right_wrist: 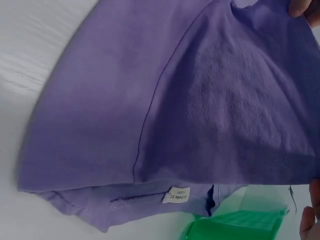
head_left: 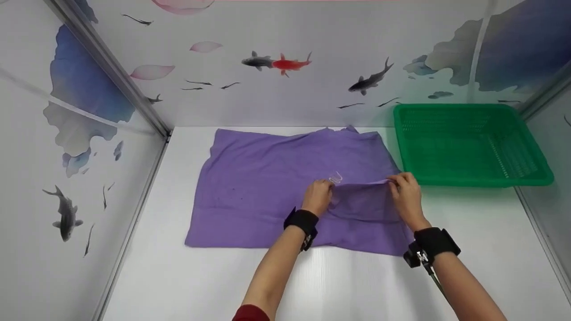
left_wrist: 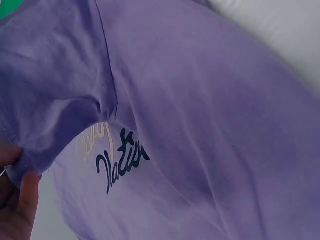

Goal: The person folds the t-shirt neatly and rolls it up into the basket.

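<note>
A purple T-shirt (head_left: pixel 263 174) lies spread on the white table, with one sleeve (head_left: pixel 363 203) lifted between both hands. My left hand (head_left: pixel 317 196) pinches the sleeve's fabric near the middle of the shirt. The right hand (head_left: pixel 407 196) pinches the raised edge at the right. In the left wrist view, fingers (left_wrist: pixel 25 205) grip the sleeve hem, and dark and pale printed lettering (left_wrist: pixel 122 162) shows beneath the lifted cloth. A white label (right_wrist: pixel 176 195) shows at the shirt's neckline in the right wrist view, where fingertips (right_wrist: pixel 314 200) hold the hem's corner.
A green plastic basket (head_left: pixel 473 178) stands at the back right, close beside the shirt and the right hand. Walls printed with fish (head_left: pixel 292 64) enclose the white table (head_left: pixel 187 285) at the back and sides.
</note>
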`<state>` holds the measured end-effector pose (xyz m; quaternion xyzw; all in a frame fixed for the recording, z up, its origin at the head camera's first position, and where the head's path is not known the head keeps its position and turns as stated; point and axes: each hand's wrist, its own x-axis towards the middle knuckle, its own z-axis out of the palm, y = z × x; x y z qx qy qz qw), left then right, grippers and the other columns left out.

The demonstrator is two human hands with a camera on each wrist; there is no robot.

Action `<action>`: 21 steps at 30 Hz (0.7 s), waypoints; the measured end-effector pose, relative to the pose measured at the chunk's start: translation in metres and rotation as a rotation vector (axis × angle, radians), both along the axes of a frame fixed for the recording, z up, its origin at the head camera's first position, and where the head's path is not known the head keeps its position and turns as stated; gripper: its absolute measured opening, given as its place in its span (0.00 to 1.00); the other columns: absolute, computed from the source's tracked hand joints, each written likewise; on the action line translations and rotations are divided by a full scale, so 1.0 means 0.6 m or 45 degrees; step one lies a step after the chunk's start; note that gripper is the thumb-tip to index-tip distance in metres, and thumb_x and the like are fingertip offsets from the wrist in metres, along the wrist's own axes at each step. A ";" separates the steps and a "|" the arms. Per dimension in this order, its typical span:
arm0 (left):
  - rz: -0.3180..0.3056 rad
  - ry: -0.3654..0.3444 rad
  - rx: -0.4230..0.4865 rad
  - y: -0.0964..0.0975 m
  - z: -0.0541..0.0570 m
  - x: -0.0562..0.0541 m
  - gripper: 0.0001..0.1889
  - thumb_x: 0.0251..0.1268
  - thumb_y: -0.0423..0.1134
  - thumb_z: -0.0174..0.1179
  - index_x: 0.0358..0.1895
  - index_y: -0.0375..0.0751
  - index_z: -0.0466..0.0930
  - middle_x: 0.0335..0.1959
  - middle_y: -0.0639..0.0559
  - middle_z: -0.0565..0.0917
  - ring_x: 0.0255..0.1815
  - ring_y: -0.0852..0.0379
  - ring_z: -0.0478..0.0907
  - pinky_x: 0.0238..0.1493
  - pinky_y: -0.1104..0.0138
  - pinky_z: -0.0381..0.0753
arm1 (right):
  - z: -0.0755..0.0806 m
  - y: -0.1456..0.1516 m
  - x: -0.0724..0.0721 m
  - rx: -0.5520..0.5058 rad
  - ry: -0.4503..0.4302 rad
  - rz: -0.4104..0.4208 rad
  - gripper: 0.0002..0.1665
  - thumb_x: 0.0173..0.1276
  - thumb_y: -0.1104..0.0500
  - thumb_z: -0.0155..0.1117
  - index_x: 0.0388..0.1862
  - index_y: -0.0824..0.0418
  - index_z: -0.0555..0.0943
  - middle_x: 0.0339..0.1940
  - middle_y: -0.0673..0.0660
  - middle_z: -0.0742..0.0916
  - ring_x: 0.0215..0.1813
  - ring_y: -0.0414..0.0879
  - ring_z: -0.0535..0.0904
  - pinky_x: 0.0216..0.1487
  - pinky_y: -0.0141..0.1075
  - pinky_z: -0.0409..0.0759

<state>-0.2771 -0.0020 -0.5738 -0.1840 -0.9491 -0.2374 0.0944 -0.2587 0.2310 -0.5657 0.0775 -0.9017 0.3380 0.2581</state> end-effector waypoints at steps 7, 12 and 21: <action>0.095 -0.057 0.167 -0.002 -0.018 -0.028 0.05 0.59 0.24 0.63 0.33 0.36 0.77 0.29 0.46 0.84 0.30 0.51 0.83 0.32 0.67 0.80 | -0.009 -0.021 -0.040 -0.062 -0.274 -0.211 0.07 0.67 0.70 0.61 0.40 0.74 0.81 0.33 0.72 0.81 0.36 0.66 0.78 0.38 0.56 0.73; 0.124 -0.207 0.130 0.001 -0.024 -0.037 0.07 0.61 0.24 0.60 0.30 0.36 0.86 0.30 0.47 0.86 0.33 0.52 0.83 0.35 0.69 0.80 | -0.014 -0.034 -0.055 -0.224 -0.583 -0.273 0.12 0.73 0.66 0.53 0.46 0.75 0.77 0.40 0.75 0.83 0.43 0.67 0.79 0.45 0.55 0.73; 0.092 -0.378 -0.224 0.010 -0.044 -0.041 0.09 0.63 0.31 0.59 0.43 0.33 0.87 0.50 0.43 0.83 0.52 0.47 0.77 0.54 0.64 0.74 | -0.044 -0.039 -0.071 -0.303 -0.949 -0.063 0.25 0.75 0.66 0.46 0.65 0.80 0.63 0.61 0.77 0.75 0.63 0.68 0.71 0.62 0.53 0.69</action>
